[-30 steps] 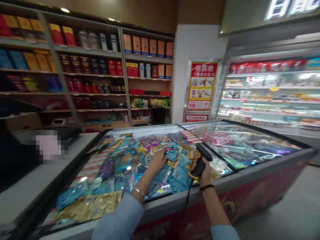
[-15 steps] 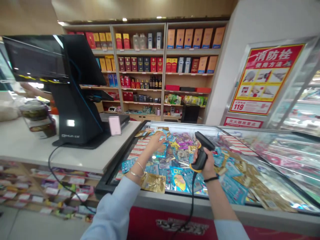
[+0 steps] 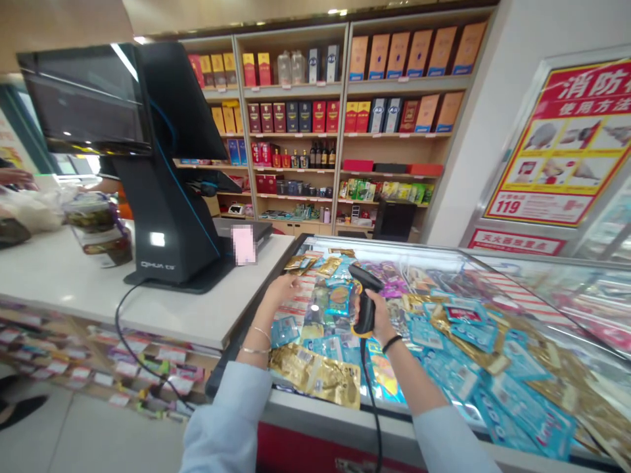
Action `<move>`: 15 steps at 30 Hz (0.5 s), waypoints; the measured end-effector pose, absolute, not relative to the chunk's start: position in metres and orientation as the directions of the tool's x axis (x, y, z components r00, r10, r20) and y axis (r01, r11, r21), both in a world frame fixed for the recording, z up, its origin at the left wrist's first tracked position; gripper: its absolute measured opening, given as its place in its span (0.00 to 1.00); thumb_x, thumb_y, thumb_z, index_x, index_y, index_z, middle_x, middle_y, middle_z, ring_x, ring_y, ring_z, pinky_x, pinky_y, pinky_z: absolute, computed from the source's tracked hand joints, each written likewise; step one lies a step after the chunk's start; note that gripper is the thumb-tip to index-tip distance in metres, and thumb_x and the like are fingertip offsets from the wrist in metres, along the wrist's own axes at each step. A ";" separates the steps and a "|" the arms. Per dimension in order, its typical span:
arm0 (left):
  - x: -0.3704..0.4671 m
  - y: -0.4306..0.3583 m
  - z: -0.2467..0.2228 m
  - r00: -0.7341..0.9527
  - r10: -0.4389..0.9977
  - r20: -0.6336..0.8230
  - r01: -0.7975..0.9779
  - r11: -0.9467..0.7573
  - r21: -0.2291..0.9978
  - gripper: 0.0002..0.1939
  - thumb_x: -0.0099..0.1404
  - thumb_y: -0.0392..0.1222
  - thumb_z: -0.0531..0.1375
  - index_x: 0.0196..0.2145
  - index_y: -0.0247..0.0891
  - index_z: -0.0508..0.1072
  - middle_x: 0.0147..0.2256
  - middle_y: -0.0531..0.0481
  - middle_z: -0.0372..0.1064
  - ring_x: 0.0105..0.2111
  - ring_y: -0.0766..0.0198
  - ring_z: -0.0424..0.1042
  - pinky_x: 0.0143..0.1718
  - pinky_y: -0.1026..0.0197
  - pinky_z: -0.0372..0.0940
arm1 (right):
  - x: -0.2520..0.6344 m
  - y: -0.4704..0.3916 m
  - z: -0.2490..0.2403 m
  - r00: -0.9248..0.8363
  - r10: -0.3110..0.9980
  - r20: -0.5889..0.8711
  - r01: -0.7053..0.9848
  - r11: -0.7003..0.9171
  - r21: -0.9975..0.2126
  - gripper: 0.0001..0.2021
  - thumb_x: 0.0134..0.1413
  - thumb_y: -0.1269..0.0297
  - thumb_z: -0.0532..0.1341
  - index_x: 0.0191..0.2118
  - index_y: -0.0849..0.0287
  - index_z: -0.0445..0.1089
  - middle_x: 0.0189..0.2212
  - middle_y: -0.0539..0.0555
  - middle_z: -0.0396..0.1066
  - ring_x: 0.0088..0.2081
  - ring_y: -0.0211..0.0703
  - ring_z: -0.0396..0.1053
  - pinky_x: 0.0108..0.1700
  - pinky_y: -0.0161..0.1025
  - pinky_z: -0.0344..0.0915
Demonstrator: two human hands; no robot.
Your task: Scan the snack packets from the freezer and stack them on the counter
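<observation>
As R hand (image 3: 379,316) is gripping scanner (image 3: 365,278) by handle (image 3: 365,314), prob. for aiming, L hand (image 3: 280,292) is hovering half-open, seemingly empty, nr gold pkts (image 3: 300,263).

Black with yellow-orange trim on the scanner (image 3: 365,310); shiny gold on the near-left packet (image 3: 325,378), bright blue with white lettering on the near-right packets (image 3: 532,410); plain pale blue on the sleeves (image 3: 229,404); red, yellow-bordered, on the far-right poster (image 3: 557,157).

The left hand (image 3: 282,290) has shifted toward the left edge of the display case (image 3: 300,408), the scanner (image 3: 365,312) moving leftward too.
</observation>
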State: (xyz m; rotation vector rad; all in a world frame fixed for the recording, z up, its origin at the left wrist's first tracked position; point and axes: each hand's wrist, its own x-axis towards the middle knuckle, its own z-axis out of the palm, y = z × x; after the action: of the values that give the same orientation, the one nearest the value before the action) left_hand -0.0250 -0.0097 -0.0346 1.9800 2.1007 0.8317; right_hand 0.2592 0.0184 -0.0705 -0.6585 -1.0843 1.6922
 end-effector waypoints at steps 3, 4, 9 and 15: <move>-0.043 -0.018 -0.028 -0.035 0.992 0.121 0.868 -0.030 0.496 0.12 0.56 0.46 0.64 0.34 0.36 0.81 0.35 0.47 0.79 0.37 0.58 0.75 0.40 0.62 0.66 | 0.257 0.018 -0.077 -0.392 0.919 0.048 -0.406 -0.126 -0.905 0.21 0.47 0.44 0.64 0.19 0.57 0.68 0.13 0.50 0.67 0.13 0.38 0.64 0.15 0.36 0.64; -0.049 -0.022 -0.026 -0.008 0.999 0.038 0.864 -0.012 0.503 0.13 0.54 0.46 0.64 0.34 0.37 0.81 0.34 0.48 0.79 0.36 0.58 0.75 0.39 0.63 0.66 | 0.257 0.018 -0.078 -0.400 0.915 0.049 -0.397 -0.124 -0.909 0.21 0.48 0.45 0.64 0.19 0.57 0.68 0.13 0.50 0.67 0.13 0.39 0.64 0.15 0.35 0.64; -0.069 -0.042 -0.027 -0.029 0.975 -0.221 0.866 0.135 0.482 0.14 0.45 0.47 0.66 0.31 0.40 0.83 0.32 0.50 0.81 0.38 0.56 0.76 0.40 0.63 0.66 | 0.257 0.018 -0.076 -0.403 0.912 0.073 -0.418 -0.113 -0.902 0.18 0.48 0.46 0.64 0.23 0.56 0.70 0.14 0.49 0.68 0.13 0.39 0.64 0.14 0.35 0.63; -0.062 -0.050 -0.030 -0.032 0.949 -0.312 0.827 0.201 0.525 0.19 0.33 0.43 0.72 0.28 0.40 0.81 0.29 0.52 0.79 0.34 0.55 0.76 0.34 0.62 0.67 | 0.257 0.017 -0.073 -0.391 0.916 0.085 -0.427 -0.098 -0.899 0.19 0.46 0.45 0.66 0.21 0.56 0.68 0.13 0.50 0.68 0.13 0.39 0.64 0.14 0.35 0.63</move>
State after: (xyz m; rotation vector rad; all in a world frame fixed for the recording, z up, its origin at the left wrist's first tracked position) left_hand -0.0616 -0.0501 -0.0304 1.6511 1.8820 0.2637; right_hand 0.2573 0.0170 -0.0730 -0.6417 -1.1312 1.6864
